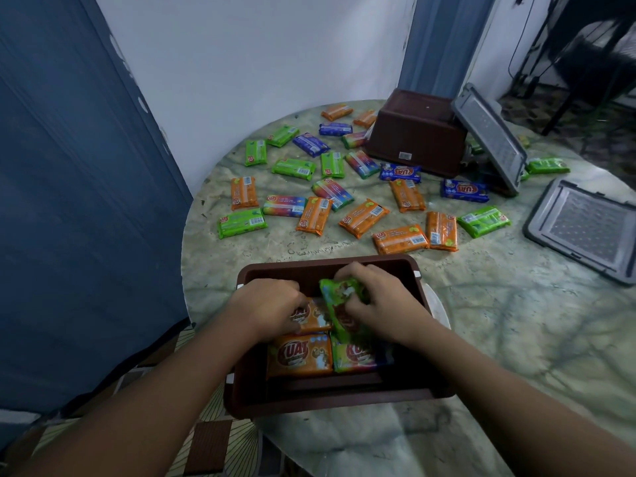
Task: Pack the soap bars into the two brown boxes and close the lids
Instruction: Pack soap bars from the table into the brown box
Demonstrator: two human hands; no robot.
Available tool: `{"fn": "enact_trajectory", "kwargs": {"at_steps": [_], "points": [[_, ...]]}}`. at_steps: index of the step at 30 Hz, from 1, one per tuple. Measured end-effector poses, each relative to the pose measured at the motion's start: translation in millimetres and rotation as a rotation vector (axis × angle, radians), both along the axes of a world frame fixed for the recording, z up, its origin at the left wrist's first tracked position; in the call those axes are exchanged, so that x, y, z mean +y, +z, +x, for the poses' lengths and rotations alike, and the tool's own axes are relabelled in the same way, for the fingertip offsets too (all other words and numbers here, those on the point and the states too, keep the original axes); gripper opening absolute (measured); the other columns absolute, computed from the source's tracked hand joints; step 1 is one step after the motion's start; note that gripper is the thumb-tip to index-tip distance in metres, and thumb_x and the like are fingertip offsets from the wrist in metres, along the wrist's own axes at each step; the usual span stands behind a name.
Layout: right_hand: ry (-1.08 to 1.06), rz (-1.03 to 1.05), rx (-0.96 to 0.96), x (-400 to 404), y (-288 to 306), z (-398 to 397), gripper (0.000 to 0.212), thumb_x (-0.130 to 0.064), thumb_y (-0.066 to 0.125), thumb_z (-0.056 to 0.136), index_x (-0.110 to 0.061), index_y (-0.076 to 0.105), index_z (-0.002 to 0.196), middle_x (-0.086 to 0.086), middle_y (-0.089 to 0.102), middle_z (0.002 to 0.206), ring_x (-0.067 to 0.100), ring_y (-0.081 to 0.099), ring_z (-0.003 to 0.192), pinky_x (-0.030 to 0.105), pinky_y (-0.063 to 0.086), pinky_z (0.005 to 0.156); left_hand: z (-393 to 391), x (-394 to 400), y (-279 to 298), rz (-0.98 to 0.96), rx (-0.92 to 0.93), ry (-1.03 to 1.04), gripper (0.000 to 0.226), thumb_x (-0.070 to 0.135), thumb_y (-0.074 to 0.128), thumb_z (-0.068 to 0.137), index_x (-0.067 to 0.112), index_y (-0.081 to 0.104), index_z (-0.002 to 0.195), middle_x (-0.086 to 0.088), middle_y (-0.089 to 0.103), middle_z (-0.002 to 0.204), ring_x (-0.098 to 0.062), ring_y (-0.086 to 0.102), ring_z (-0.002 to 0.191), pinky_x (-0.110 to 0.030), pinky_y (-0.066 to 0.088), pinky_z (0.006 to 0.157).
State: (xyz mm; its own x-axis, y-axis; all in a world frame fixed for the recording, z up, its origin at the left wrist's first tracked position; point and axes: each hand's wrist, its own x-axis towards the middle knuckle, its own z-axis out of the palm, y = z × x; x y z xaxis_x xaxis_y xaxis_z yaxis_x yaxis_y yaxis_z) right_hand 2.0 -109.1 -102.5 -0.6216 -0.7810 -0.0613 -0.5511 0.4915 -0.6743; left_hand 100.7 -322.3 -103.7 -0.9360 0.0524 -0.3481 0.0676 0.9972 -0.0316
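My right hand (378, 301) grips a green bar (339, 297) inside the near box (309, 401); left hand (272, 304) prob. pressing an orange bar (311, 318) — few packed, approx. 30 loose bars (363, 217), far box (413, 129) upended, lids (585, 228) off.

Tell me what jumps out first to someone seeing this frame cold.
Both hands work inside the near brown box at the table's front edge: the right hand grips a green soap bar while the left hand rests on an orange bar already packed. Behind them, loose soap bars in orange, green, blue and rainbow wrappers are scattered over the marble-pattern table. The second brown box sits upside down at the back, with two grey lids to its right.
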Motion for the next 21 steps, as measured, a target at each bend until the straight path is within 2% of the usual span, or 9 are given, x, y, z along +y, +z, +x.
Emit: {"fn": "enact_trajectory", "kwargs": {"at_steps": [3, 5, 7, 8, 10, 13, 16, 18, 21], "points": [[-0.195, -0.127, -0.071, 3.6, -8.7, 3.5, 0.027, -0.021, 0.068, 0.090, -0.034, 0.049, 0.105, -0.005, 0.060, 0.108, 0.013, 0.063, 0.093, 0.047, 0.059, 0.077, 1.2, 1.8, 1.4, 0.007, -0.003, -0.005, 0.043, 0.054, 0.063, 0.090, 0.033, 0.064, 0.127, 0.006, 0.058, 0.115, -0.021, 0.062, 0.104, -0.037, 0.051, 0.076], [-0.189, 0.022, 0.052, 6.8, -11.7, 5.3, 0.029, -0.022, 0.066, 0.092, -0.028, 0.042, 0.107, -0.002, 0.053, 0.110, 0.019, 0.061, 0.083, 0.048, 0.058, 0.071, 1.7, 1.9, 1.6, 0.012, -0.002, -0.015, 0.043, 0.054, 0.062, 0.090, 0.034, 0.063, 0.128, 0.007, 0.058, 0.115, -0.020, 0.062, 0.103, -0.037, 0.053, 0.077], [-0.116, 0.253, 0.227, 8.2, -11.3, 7.1, 0.035, -0.022, 0.063, 0.094, -0.023, 0.037, 0.119, 0.005, 0.042, 0.119, 0.025, 0.058, 0.074, 0.047, 0.056, 0.066, 1.9, 2.2, 1.2, 0.008, -0.004, -0.022, 0.043, 0.054, 0.061, 0.091, 0.034, 0.061, 0.129, 0.007, 0.058, 0.115, -0.019, 0.062, 0.102, -0.039, 0.054, 0.078], [-0.071, 0.341, 0.285, 7.9, -10.8, 7.2, 0.043, -0.022, 0.061, 0.095, -0.022, 0.035, 0.129, 0.008, 0.038, 0.124, 0.026, 0.058, 0.077, 0.044, 0.057, 0.066, 2.4, 2.1, 0.8, 0.003, -0.007, -0.023, 0.043, 0.054, 0.060, 0.091, 0.034, 0.061, 0.129, 0.007, 0.057, 0.115, -0.019, 0.062, 0.102, -0.039, 0.054, 0.078], [0.023, 0.480, 0.336, 7.5, -9.9, 6.1, 0.067, -0.024, 0.060, 0.095, -0.034, 0.022, 0.149, 0.011, 0.029, 0.131, 0.028, 0.055, 0.101, 0.036, 0.056, 0.074, 2.9, 2.4, 0.0, -0.007, -0.010, -0.032, 0.042, 0.054, 0.058, 0.092, 0.035, 0.060, 0.129, 0.007, 0.057, 0.115, -0.019, 0.062, 0.101, -0.040, 0.055, 0.078], [0.166, 0.664, 0.448, 5.3, -7.8, 5.3, 0.088, -0.027, 0.066, 0.094, -0.049, 0.009, 0.156, 0.011, 0.015, 0.145, 0.036, 0.033, 0.128, 0.036, 0.050, 0.083, 2.9, 1.9, -0.5, -0.015, -0.009, -0.044, 0.042, 0.055, 0.056, 0.093, 0.035, 0.061, 0.130, 0.007, 0.056, 0.115, -0.018, 0.062, 0.100, -0.040, 0.055, 0.077], [0.217, 0.699, 0.559, 5.3, -8.6, 5.8, 0.079, -0.029, 0.065, 0.095, -0.045, 0.017, 0.156, 0.017, 0.014, 0.150, 0.037, 0.030, 0.132, 0.040, 0.047, 0.091, 3.0, 1.8, -0.5, -0.028, -0.015, -0.043, 0.039, 0.055, 0.056, 0.093, 0.032, 0.065, 0.123, 0.006, 0.056, 0.114, -0.019, 0.062, 0.096, -0.040, 0.054, 0.074], [0.221, 0.691, 0.629, 8.4, -10.9, 5.9, 0.067, -0.031, 0.063, 0.096, -0.036, 0.030, 0.153, 0.017, 0.017, 0.152, 0.037, 0.030, 0.133, 0.045, 0.042, 0.103, 3.0, 2.3, 0.5, -0.037, -0.029, -0.036, 0.035, 0.054, 0.056, 0.093, 0.027, 0.070, 0.110, 0.005, 0.055, 0.111, -0.019, 0.061, 0.092, -0.041, 0.055, 0.073], [0.197, 0.695, 0.640, 11.3, -12.5, 6.2, 0.057, -0.043, 0.059, 0.098, -0.023, 0.042, 0.148, 0.016, 0.022, 0.155, 0.034, 0.036, 0.132, 0.045, 0.038, 0.110, 2.5, 2.9, 1.6, -0.045, -0.034, -0.036, 0.032, 0.052, 0.057, 0.093, 0.022, 0.069, 0.093, 0.005, 0.054, 0.103, -0.018, 0.060, 0.085, -0.040, 0.054, 0.070]]}}
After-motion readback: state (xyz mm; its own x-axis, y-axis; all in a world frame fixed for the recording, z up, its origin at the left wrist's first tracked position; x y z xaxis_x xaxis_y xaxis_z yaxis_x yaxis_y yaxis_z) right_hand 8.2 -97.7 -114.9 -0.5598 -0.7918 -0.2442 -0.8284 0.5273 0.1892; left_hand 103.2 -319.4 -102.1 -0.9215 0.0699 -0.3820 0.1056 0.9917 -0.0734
